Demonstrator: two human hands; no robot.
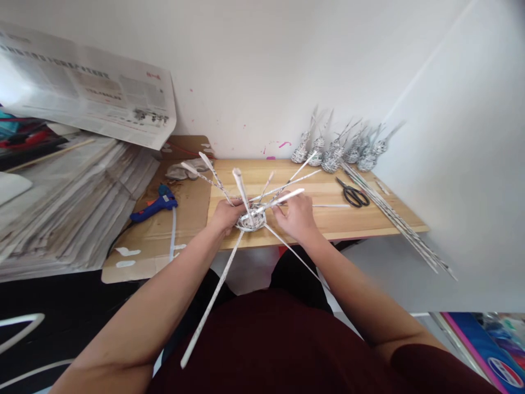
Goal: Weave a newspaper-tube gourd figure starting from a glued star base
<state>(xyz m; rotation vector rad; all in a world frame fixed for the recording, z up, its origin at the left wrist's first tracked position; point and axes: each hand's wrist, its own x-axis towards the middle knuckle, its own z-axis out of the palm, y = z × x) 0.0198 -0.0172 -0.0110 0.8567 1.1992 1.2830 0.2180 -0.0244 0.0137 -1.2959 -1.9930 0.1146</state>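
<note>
A small round basket woven from rolled newspaper (251,220) is held over the front edge of the wooden table, its several long paper tubes sticking out in all directions. My left hand (227,215) is closed on the basket's left side, fingers partly hidden behind the tubes. At its right side, my right hand (298,218) pinches a paper tube near the rim. One white tube (213,301) slants down toward my lap, and another thin tube (289,249) passes under my right forearm.
Several finished woven paper pieces (334,156) stand against the wall. Black-handled scissors (356,196) and a bundle of paper tubes (394,216) lie on the table (328,221) at right. A blue glue gun (158,207) rests on cardboard (188,219), beside stacked newspapers (82,202).
</note>
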